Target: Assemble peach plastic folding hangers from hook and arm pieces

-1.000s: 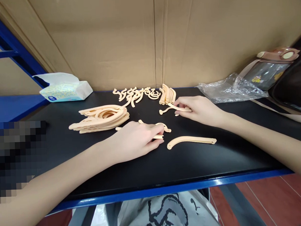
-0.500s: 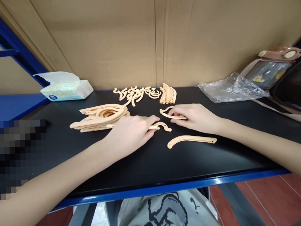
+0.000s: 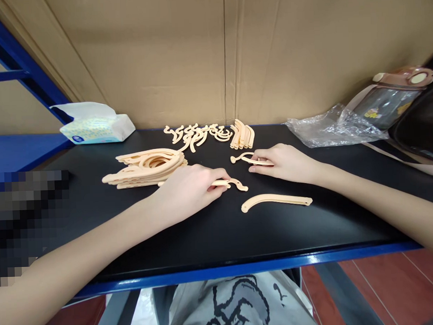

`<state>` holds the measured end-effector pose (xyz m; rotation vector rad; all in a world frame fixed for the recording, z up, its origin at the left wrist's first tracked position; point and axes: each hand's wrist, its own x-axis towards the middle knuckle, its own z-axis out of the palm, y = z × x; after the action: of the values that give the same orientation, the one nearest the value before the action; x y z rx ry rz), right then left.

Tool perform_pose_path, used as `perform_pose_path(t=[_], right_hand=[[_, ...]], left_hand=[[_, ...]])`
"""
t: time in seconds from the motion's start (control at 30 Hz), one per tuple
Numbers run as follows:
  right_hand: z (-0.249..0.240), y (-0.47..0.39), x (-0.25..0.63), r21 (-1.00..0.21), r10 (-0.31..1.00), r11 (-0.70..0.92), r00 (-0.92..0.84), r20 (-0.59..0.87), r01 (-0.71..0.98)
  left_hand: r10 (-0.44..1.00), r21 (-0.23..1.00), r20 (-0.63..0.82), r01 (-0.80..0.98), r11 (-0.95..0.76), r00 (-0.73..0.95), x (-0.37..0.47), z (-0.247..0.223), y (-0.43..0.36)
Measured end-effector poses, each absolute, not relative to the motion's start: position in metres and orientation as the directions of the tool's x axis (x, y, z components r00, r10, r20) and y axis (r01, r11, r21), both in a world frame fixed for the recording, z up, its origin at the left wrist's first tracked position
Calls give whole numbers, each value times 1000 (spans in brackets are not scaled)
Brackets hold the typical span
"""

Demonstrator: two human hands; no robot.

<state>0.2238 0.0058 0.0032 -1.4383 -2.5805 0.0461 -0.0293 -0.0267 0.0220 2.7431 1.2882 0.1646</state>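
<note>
My left hand [image 3: 194, 189] is closed on a beige plastic bar whose end shows past the fingertips, with a small curved hook piece [image 3: 240, 185] beside that end. To the right, my right hand [image 3: 285, 164] pinches a thin curved beige piece [image 3: 250, 160] with a rounded end at its left. A loose beige bent arm [image 3: 274, 199] lies on the black tabletop in front of my right hand. Left of my left hand sits a stack of beige hanger-shaped parts [image 3: 145, 169], partly hidden by that hand.
Small hooks [image 3: 197, 134] and a bundle of short bars [image 3: 241, 135] lie at the back by the cardboard wall. A tissue pack [image 3: 96, 128] stands back left. Clear plastic wrap [image 3: 329, 129] and a bottle [image 3: 387, 104] are back right. The table has a blue front edge [image 3: 241, 268].
My right hand has shifted slightly right and up, and the thin curved piece in its fingers has turned a little. My left hand has closed slightly more over the hook piece's near end.
</note>
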Motion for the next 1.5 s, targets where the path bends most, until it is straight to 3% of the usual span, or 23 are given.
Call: perform_pose_path(t=[0.1, 0.23, 0.3, 0.57, 0.7, 0.97, 1.2, 1.37, 1.5], right_hand=[[4, 8, 227, -184, 845, 530, -498, 193, 827], [2, 11, 231, -23, 888, 427, -414, 200, 904], [3, 12, 232, -22, 891, 434, -425, 160, 901], [9, 5, 230, -309, 817, 559, -575, 45, 769], [6, 7, 230, -467, 814, 548, -571, 106, 694], [-5, 10, 229, -510, 813, 566, -540, 218, 648], [-8, 7, 225, -386, 726, 687, -595, 344, 615], [-11, 10, 225, -473, 764, 645, -536, 360, 601], [-14, 12, 225, -596, 814, 568, -494, 306, 567]], left_hand=[[773, 152, 61, 760, -632, 631, -30, 21, -25], [780, 139, 62, 769, -624, 622, -30, 20, -25], [785, 141, 58, 773, -618, 617, -30, 20, -25], [781, 107, 58, 774, -624, 621, -34, 20, -23], [798, 70, 21, 795, -603, 603, -32, 23, -24], [825, -40, 32, 825, -564, 565, -30, 23, -27], [818, -3, 60, 820, -573, 572, -31, 23, -26], [814, 61, 122, 815, -577, 567, -27, 25, -35], [755, 225, 188, 721, -656, 629, -27, 26, -39]])
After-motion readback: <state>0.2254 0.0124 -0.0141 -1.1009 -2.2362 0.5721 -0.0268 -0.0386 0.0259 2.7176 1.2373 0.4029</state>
